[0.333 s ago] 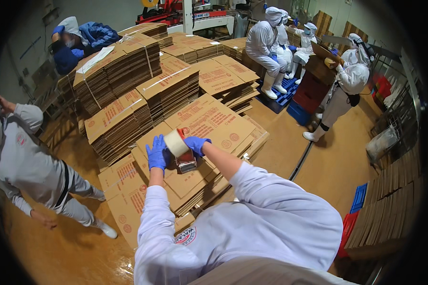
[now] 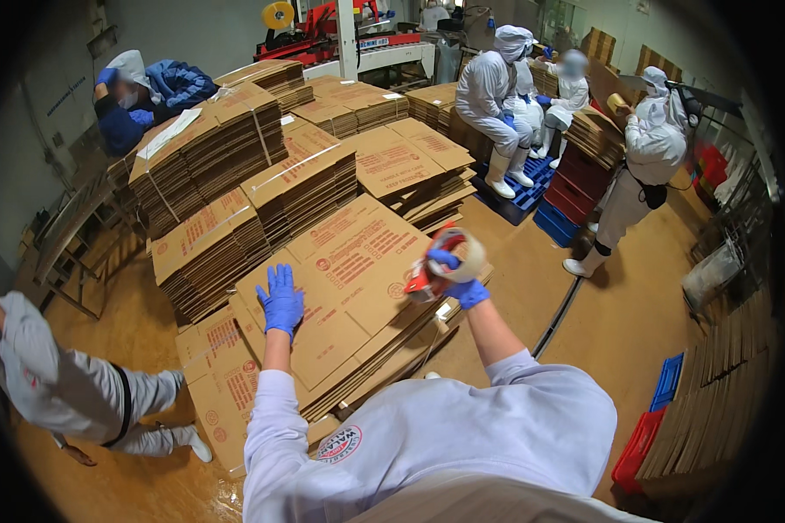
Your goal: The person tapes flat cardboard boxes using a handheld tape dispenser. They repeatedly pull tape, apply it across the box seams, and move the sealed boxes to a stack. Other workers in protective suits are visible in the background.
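Head view: looks down on tan floor (image 2: 619,322), w/ strapped stacks of flat cartons (image 2: 209,148) from 10 to 12 o'clk, red machine (image 2: 323,23) beyond at 12, stacked crates (image 2: 571,193) at 2, co-workers (image 2: 487,96) in white at 1, 2 and 8. At ctr, takes in top carton (image 2: 349,296), printed, lying flat on its pile. Rests L hand (image 2: 281,302) palm-down on it, open, w/ fingers spread. Grips red tape dispenser (image 2: 421,281) in R hand (image 2: 467,293), over carton's 3 o'clk side, at 3 o'clk from L hand, well apart. Can't tell if touching carton.
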`<state>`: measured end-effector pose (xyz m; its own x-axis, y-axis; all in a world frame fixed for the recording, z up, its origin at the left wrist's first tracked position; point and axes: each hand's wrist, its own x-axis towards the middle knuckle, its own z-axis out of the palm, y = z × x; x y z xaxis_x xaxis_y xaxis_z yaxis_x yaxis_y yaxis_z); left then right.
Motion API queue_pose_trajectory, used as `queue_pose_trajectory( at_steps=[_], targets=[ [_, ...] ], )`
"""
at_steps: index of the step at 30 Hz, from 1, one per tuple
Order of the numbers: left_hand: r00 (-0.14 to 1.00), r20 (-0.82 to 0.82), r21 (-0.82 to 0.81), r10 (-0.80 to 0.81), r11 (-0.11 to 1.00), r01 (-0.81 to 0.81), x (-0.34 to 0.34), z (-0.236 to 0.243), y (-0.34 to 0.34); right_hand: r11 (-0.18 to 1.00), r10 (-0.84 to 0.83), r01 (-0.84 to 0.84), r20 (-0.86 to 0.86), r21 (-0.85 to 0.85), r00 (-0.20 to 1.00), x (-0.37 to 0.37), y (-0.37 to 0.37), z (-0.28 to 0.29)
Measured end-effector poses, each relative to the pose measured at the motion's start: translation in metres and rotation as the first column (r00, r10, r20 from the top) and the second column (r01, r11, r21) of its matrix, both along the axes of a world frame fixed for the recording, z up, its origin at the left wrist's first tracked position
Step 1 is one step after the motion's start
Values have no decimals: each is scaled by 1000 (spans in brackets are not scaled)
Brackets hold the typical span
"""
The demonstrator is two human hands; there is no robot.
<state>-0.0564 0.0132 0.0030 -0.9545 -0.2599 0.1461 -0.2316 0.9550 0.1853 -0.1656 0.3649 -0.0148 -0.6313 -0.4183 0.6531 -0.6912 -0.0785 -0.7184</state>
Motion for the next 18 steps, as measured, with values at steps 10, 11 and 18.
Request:
queue_pose_trajectory(
  at_steps=[10,11,18],
  targets=[
    [963,216,108,-162,984,142,4,46,198,655,390,140,491,-743,779,-77,117,-24],
    [955,257,33,-149,989,145,8,49,207,628,410,175,514,-758,754,-89,121,-22],
    [954,282,-105,-99,985,134,25,27,223,529,667,218,560,-820,491,-155,129,20]
  ],
)
